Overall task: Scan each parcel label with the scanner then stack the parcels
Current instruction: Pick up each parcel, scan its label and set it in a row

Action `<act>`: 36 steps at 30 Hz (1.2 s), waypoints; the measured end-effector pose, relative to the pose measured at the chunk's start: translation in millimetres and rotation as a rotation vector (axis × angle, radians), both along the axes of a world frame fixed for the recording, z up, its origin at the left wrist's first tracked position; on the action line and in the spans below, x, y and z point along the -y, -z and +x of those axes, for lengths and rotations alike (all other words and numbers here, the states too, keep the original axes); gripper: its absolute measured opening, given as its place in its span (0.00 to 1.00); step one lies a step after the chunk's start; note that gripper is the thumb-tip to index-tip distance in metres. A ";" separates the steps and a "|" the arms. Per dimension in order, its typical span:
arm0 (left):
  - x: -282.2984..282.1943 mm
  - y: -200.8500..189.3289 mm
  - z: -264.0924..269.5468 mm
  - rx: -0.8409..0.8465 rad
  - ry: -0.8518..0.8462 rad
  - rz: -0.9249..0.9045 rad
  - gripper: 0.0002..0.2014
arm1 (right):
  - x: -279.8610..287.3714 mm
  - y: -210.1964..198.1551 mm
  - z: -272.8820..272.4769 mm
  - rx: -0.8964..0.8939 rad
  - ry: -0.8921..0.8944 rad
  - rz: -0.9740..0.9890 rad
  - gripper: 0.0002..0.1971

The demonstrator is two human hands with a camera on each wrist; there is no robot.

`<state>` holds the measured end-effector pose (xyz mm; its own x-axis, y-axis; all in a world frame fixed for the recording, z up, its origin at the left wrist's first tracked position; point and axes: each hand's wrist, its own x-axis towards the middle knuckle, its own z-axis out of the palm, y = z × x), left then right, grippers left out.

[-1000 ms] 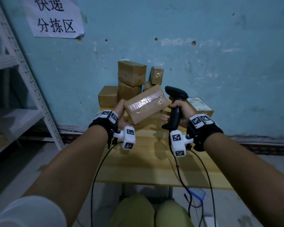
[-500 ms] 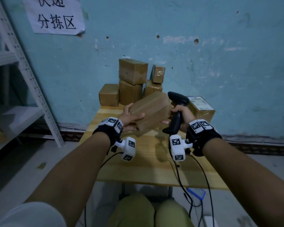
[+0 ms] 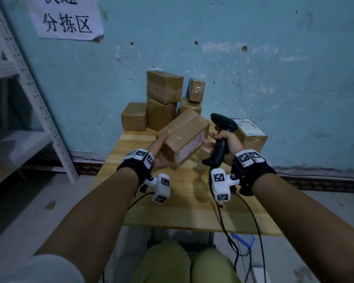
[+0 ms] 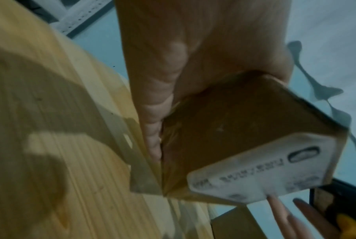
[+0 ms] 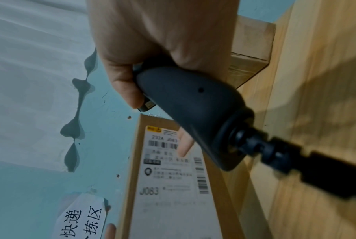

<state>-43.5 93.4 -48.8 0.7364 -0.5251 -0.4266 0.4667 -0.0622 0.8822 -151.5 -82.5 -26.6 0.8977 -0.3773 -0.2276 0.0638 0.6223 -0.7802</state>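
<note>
Fingers of the left hand (image 3: pixel 160 149) are curled round the near-left end of a brown parcel (image 3: pixel 185 135), thumb on top and palm beneath — a firm hold. Right hand (image 3: pixel 227 142) grips the handle of a black scanner (image 3: pixel 223 135), thumb and upper fingers wrapped round it, while its lower fingers extend straight and touch the parcel's right end. Parcel is held tilted above the wooden table (image 3: pixel 182 211), clear of the surface, its white label (image 4: pixel 255 168) turned toward the near side and downward. Label print is blurred in the left wrist view; barcodes read clearly in the right wrist view. Scanner stands upright just right of the parcel, head uppermost, black cable (image 5: pixel 316 168) leaving its base.

At the far edge of the table, against the blue wall, stands a stack of cardboard boxes (image 3: pixel 164 99). To the far right sits a separate labelled box (image 3: pixel 250 131). White shelving (image 3: pixel 29 94) stands to the left — a paper sign (image 3: pixel 67 17) hangs above it.
</note>
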 end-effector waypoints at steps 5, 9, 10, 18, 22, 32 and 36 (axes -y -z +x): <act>-1.3 1.4 -5.4 -0.093 0.017 -0.033 0.41 | -0.1 0.6 -0.2 -0.034 0.007 -0.023 0.08; -1.4 -0.4 -6.0 -0.107 0.003 -0.051 0.42 | 0.1 1.4 -1.6 -0.076 0.010 -0.101 0.09; -2.1 -1.3 -6.1 -0.109 0.005 -0.058 0.41 | 0.5 1.6 -1.8 -0.079 0.012 -0.107 0.08; -0.5 -0.2 -6.4 -0.144 0.006 -0.245 0.30 | -3.9 4.7 1.3 -0.096 0.012 -0.115 0.05; -0.8 0.9 -8.8 -0.141 0.016 -0.293 0.34 | -8.5 5.5 4.5 -0.166 -0.016 -0.187 0.02; -3.4 6.0 -0.9 -0.069 0.089 -0.129 0.40 | -11.5 6.2 6.1 -0.141 -0.067 -0.188 0.06; -4.8 3.7 -2.7 -0.015 0.102 -0.049 0.36 | -11.5 9.2 5.6 -0.144 -0.027 -0.178 0.05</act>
